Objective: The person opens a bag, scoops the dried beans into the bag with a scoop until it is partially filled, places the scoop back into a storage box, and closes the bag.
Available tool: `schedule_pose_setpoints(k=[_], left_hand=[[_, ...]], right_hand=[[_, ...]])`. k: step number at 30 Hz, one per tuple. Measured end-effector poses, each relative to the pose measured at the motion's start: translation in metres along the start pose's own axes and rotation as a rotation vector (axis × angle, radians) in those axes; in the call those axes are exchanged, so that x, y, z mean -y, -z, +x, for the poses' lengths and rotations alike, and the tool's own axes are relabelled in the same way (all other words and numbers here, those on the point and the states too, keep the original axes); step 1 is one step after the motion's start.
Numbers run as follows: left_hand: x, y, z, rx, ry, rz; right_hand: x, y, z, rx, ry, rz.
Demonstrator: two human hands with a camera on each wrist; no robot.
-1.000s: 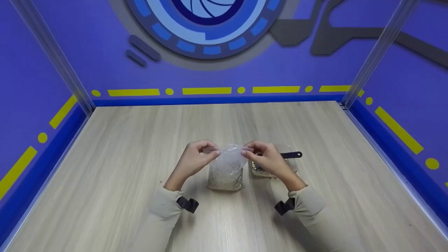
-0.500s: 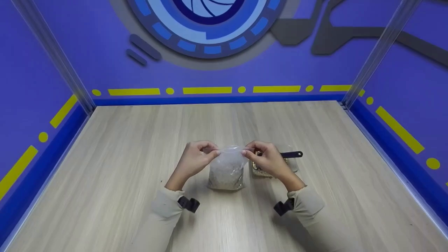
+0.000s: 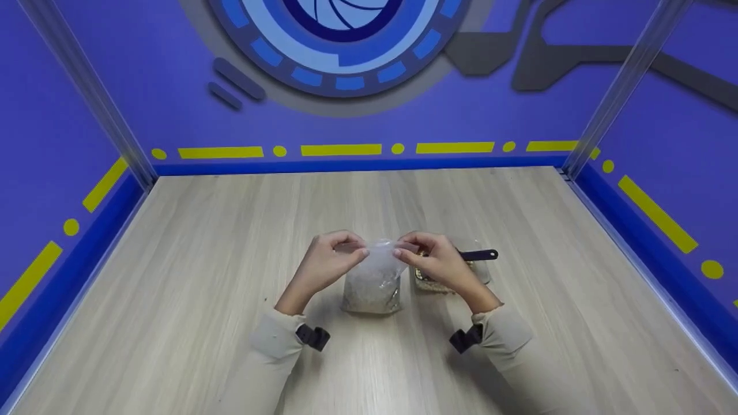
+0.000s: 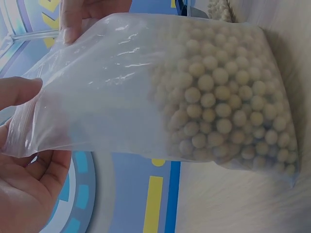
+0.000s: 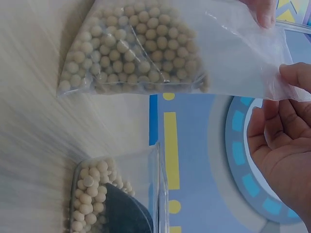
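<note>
A clear plastic zip bag (image 3: 372, 288) stands upright on the table, its lower half filled with small round beige balls (image 4: 223, 97). My left hand (image 3: 328, 262) pinches the left corner of the bag's mouth between thumb and fingers. At the opposite corner, my right hand (image 3: 438, 262) pinches the film the same way. The upper part of the bag is slack and hazy, with the zip strip (image 4: 26, 121) running between both hands in the left wrist view. Behind the right hand sits a clear box (image 5: 160, 179) of similar balls, partly hidden by that hand in the head view.
A black scoop (image 5: 126, 211) lies in the box, its handle (image 3: 481, 255) sticking out to the right. The wooden table (image 3: 202, 276) is enclosed by blue panels (image 3: 403, 127) at the back and sides.
My hands have come slightly closer together along the bag's mouth, the left one shifting a little to the right. The bag's base and the box stay in place.
</note>
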State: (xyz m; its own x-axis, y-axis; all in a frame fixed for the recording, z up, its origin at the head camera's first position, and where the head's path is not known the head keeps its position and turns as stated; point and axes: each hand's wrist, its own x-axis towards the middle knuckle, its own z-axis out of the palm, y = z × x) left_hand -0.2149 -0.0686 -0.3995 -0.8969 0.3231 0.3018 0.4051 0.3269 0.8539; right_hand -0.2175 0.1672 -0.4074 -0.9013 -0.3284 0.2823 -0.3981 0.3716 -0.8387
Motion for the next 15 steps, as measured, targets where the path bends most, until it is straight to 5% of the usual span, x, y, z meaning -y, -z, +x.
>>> schedule_pose_setpoints(k=[8, 15], left_hand=[[-0.0003, -0.0019, -0.0002, -0.004, 0.004, -0.006], [-0.0001, -0.0026, -0.0024, -0.027, -0.069, 0.021]], right_hand=[[0.0012, -0.0047, -0.0002, -0.018, 0.062, 0.021], [0.0026, -0.0085, -0.0013, -0.045, 0.094, -0.021]])
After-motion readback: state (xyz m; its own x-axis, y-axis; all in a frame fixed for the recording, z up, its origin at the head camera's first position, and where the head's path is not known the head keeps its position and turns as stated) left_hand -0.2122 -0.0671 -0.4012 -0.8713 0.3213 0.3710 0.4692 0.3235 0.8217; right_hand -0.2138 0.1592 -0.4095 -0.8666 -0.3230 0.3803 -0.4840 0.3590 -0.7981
